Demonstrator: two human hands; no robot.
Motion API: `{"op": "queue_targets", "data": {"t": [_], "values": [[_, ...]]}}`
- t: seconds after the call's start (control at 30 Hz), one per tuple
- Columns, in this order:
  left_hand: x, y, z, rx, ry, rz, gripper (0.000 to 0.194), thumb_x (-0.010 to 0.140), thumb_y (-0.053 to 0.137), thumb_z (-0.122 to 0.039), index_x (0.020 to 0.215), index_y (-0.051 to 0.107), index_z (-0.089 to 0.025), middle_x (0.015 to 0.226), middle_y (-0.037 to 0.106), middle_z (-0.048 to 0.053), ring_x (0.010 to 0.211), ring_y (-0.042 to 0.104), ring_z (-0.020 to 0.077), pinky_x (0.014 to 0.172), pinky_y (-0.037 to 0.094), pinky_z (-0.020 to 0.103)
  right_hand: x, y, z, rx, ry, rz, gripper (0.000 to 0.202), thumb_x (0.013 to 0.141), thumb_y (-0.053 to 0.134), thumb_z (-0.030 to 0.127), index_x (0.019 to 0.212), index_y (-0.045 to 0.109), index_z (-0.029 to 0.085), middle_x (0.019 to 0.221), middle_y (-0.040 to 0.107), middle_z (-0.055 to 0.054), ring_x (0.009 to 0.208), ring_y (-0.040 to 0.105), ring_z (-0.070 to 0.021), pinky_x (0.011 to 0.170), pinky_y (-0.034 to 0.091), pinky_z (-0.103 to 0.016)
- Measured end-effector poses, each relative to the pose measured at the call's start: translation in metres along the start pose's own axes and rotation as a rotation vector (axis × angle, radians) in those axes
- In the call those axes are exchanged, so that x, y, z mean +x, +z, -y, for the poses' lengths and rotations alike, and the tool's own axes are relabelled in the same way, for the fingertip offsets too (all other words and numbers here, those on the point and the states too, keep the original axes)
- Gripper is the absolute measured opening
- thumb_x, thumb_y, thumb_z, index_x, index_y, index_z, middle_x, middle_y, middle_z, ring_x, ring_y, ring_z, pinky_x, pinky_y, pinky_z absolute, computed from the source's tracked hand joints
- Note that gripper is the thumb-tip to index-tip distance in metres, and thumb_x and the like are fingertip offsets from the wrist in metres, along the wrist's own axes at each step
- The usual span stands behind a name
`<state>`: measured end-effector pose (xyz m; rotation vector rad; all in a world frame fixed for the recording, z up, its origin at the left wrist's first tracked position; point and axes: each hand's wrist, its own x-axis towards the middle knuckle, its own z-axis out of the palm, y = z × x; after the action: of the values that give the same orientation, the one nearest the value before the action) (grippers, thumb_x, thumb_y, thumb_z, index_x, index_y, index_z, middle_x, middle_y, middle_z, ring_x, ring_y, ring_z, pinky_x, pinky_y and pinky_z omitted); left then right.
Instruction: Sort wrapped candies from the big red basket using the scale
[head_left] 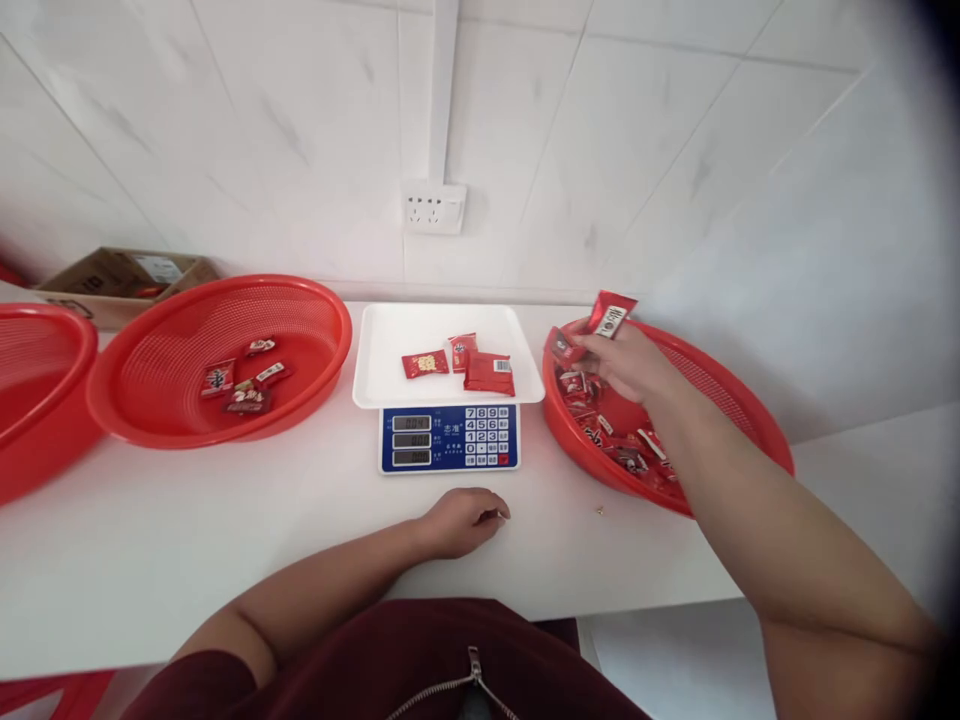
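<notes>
Nearby: scale (446,395), carton (105,311), socket (433,208) | right hand (626,362), holding packets (609,317), partly hides rightmost basket (739,400)

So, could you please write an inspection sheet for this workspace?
Surface: white table.
Job's things: scale bearing red packets; right basket holding many packets, middle basket a few.
Clutter: small scrap before the right basket; cardboard box behind the middle basket.
Right hand: holds a wrapped packet over the right basket.
Left hand: loosely curled, before the scale.
Cables: nothing seen; white trunking leads down to the socket.
Surroundings: tiled wall behind the table.
</notes>
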<state>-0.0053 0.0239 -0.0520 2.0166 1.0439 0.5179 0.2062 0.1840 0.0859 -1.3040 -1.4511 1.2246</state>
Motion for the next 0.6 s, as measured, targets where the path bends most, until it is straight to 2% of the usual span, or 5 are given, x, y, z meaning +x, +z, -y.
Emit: {"op": "queue_targets", "data": {"t": [0.1,0.27,0.4,0.5,0.6], "values": [[0.000,0.000,0.000,0.004,0.001,0.009,0.021,0.082,0.048,-0.021,0.095,0.065,-0.019,0.089,0.067,0.003,0.075,0.061,0.0139,0.070,0.047,0.022,-0.003,0.053,0.009,0.076,0.008,0.152,0.005,0.075,0.057,0.014,0.077,0.057,0.019,0.068,0.062,0.000,0.065,0.061,-0.0127,0.061,0.055,-0.026],[0.000,0.000,0.001,0.012,0.013,0.023,0.021,0.082,0.049,-0.019,0.096,0.065,-0.018,0.092,0.068,0.003,0.078,0.062,0.0143,0.072,0.047,0.022,0.004,0.107,0.006,0.012,-0.051,0.162,0.009,0.077,0.055,0.014,0.085,0.056,0.018,0.086,0.061,-0.003,0.077,0.062,-0.0145,0.070,0.057,-0.033],[0.000,-0.001,0.001,0.008,0.023,0.025,0.021,0.083,0.048,-0.020,0.095,0.065,-0.018,0.093,0.068,0.004,0.080,0.062,0.0154,0.073,0.047,0.023,0.012,0.116,0.001,-0.048,-0.127,0.134,0.013,0.076,0.057,0.020,0.089,0.057,0.019,0.097,0.058,-0.004,0.090,0.059,-0.0180,0.069,0.059,-0.033],[-0.001,-0.001,0.001,-0.005,0.034,0.022,0.022,0.083,0.047,-0.019,0.095,0.065,-0.018,0.095,0.068,0.004,0.082,0.062,0.0161,0.074,0.047,0.024,0.011,0.112,0.001,-0.096,-0.141,0.110,0.017,0.076,0.058,0.022,0.092,0.058,0.019,0.092,0.058,-0.004,0.084,0.060,-0.0183,0.063,0.058,-0.034],[-0.001,-0.001,0.002,-0.007,0.026,0.023,0.022,0.082,0.047,-0.019,0.095,0.065,-0.020,0.093,0.068,0.003,0.081,0.062,0.0160,0.074,0.047,0.024,0.005,0.109,0.005,-0.133,-0.110,0.172,0.018,0.077,0.058,0.023,0.094,0.058,0.019,0.082,0.059,-0.004,0.076,0.060,-0.0179,0.057,0.057,-0.033]]}}
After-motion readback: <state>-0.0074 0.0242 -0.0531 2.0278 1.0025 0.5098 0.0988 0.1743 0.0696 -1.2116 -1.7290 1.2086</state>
